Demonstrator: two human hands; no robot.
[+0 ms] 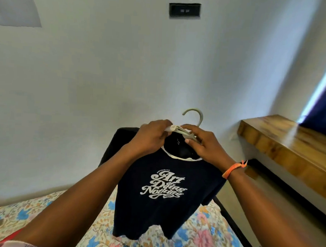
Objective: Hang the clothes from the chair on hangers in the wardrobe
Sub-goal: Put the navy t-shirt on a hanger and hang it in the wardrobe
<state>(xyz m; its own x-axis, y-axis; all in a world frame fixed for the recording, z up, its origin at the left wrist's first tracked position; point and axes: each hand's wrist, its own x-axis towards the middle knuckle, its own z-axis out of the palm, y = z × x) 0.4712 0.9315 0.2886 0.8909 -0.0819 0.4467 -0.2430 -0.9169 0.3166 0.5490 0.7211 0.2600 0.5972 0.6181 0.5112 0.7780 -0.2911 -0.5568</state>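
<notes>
I'm holding both arms stretched forward. My left hand (151,136) is curling round the hanger (180,132) at the shirt (165,190) collar; my right hand (204,145) is pinching its other side. The shirt is hanging above the bed (201,233).

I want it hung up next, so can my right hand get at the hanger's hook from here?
Probably yes: the hook stands bare just above the right hand, nothing between, though that hand now holds the hanger in the T-shirt collar.

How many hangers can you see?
1. The grey hanger is up in front of the wall, held by both hands at the collar of the dark T-shirt. Others may be out of view.
</notes>
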